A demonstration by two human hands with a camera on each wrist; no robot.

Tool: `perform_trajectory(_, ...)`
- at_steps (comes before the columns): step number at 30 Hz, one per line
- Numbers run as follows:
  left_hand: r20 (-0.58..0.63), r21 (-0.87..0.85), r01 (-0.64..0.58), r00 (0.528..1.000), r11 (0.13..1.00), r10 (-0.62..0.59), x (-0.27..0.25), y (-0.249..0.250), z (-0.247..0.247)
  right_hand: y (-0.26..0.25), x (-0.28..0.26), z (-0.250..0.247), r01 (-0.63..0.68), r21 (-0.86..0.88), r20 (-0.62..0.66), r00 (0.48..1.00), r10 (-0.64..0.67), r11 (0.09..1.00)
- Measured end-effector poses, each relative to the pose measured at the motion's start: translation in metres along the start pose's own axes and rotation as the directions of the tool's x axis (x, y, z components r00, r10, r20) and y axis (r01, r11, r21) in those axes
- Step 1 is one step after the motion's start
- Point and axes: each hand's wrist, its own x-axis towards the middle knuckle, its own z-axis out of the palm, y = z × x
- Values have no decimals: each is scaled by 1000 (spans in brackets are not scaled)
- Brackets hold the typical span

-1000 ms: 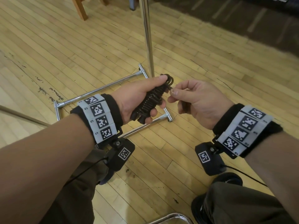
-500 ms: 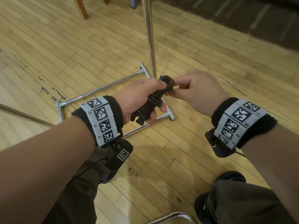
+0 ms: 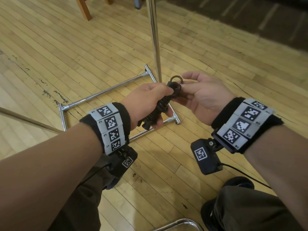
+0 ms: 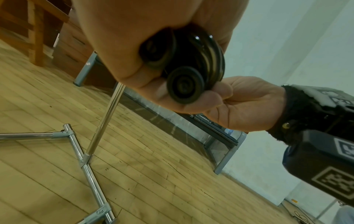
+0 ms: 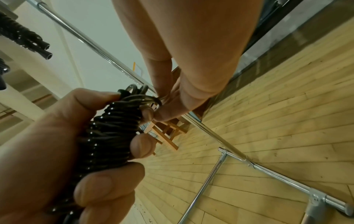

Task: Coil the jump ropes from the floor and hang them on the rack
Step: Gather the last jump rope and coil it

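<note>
tightly coiled black jump rope (image 3: 164, 104): clenched in left hand (image 3: 146, 100); right hand (image 3: 204, 95) fingers pinching top loop, above chrome tube rack base (image 3: 106, 92).

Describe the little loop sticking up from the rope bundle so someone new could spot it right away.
Start at the chrome rack pole rising from the wooden floor. Just in front of its foot, the left hand grips a black coiled jump rope. The loop pokes out at the bundle's top beside the right hand's fingertips, a single open ring, unlike the tight wraps below.
</note>
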Motion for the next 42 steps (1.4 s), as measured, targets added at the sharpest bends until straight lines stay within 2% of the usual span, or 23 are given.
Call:
perform_trajectory(10, -142, -78, -20, 990, 997, 9, 6, 6, 6, -7, -3, -9, 4, -40, 13, 1000, -4, 999)
perform_trajectory(22, -105, -88, 24, 994, 996, -33, 14, 6, 13, -10, -5, -15, -18, -49, 74, 997, 22, 999)
perform_trajectory(27, -62, -79, 39, 997, 996, -44, 16, 8, 16, -7, -5, -12, 50, -141, 24, 999, -47, 989)
perform_trajectory(35, -66, -56, 21, 998, 998, -25, 17, 8, 21, -6, -5, -13, 146, -254, -54, 985, -165, 956)
perform_trajectory(42, -92, -77, 36, 995, 996, -43, 20, 10, 21, -6, -8, -15, 233, -356, 49, 972, -231, 905)
